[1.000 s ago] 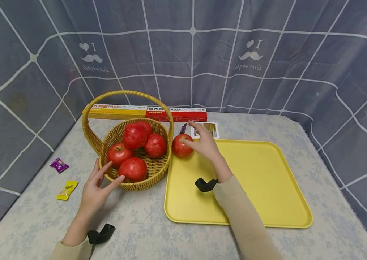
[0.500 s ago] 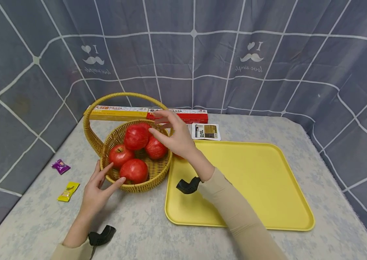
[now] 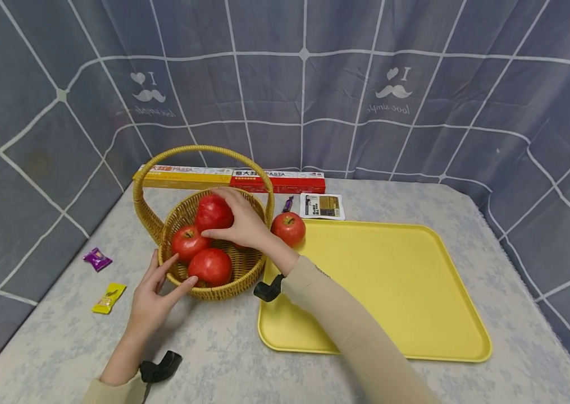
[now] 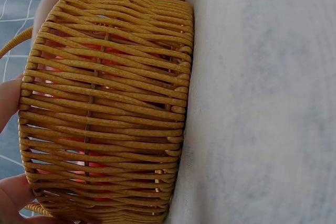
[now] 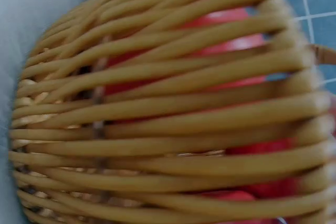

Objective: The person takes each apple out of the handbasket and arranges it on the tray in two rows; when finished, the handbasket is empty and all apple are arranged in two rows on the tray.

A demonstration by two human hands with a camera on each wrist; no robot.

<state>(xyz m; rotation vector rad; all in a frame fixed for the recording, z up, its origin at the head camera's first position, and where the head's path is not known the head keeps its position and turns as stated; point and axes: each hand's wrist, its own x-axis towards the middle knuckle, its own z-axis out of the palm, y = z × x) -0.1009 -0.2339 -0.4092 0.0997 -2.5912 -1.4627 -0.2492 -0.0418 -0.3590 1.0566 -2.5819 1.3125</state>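
Right hand (image 3: 244,224) reaches into the wicker basket (image 3: 224,283), fingers curling over an apple (image 3: 213,212) at its 12 o'clock. Left hand (image 3: 155,294), fingers straight, steadies the basket wall. Pick step; next, I judge, a firm lift clear of the handle.

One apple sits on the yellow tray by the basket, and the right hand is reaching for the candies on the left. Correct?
Not quite. The right hand is over the apples in the wicker basket, not reaching for the candies, as the head view shows. One apple does sit on the yellow tray beside the basket.
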